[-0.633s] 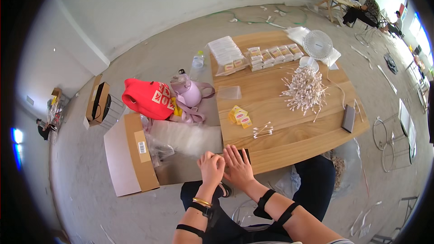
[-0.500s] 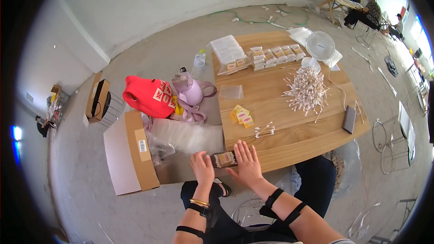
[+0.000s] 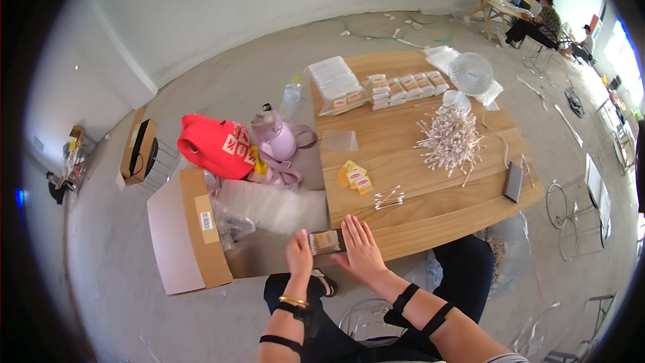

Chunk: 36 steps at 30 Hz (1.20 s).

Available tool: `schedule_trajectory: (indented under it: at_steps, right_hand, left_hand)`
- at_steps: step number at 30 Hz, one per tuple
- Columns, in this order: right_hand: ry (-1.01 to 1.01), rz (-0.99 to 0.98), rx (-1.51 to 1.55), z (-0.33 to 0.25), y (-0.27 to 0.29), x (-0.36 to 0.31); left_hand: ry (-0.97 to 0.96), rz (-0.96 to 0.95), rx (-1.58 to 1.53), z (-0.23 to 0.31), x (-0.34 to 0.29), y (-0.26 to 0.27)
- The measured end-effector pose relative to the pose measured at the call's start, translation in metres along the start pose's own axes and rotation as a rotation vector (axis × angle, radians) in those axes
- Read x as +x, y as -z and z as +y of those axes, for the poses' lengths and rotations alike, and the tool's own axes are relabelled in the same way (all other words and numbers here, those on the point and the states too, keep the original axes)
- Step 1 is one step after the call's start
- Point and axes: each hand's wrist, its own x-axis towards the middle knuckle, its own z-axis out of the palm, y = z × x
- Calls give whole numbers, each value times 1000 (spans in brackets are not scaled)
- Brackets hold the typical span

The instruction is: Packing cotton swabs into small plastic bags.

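Down in the head view, the left hand [image 3: 299, 255] and the right hand [image 3: 363, 249] hold a small clear packet of cotton swabs [image 3: 326, 241] between them, just off the near edge of the wooden table [image 3: 430, 212], above an open cardboard box [image 3: 201, 228]; the left pinches one end, the right lies flat with fingers spread along the other. Farther up the table lie a few loose swabs [image 3: 388, 197], small yellow boxes [image 3: 355, 177] and a big swab heap [image 3: 450, 140].
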Motion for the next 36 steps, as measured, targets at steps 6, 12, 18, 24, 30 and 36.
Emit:
schedule_trajectory:
  at_steps: [6, 12, 18, 24, 30, 36]
  right_hand:
    - [-173, 188, -54, 89, 67, -2]
    - [-36, 317, 1, 130, 70, 40]
    - [-82, 177, 18, 137, 66, 61]
    - [-118, 251, 18, 141, 83, 41]
    - [-179, 353, 126, 142, 82, 15]
    - [-423, 418, 60, 193, 120, 11]
  left_hand:
    - [-337, 156, 255, 62, -21, 25]
    - [-543, -129, 104, 128, -41, -24]
    - [-571, -273, 163, 140, -47, -58]
    - [-578, -274, 159, 141, -34, -66]
    - [-762, -312, 406, 161, -21, -112]
    - [-807, -407, 476, 156, -25, -128]
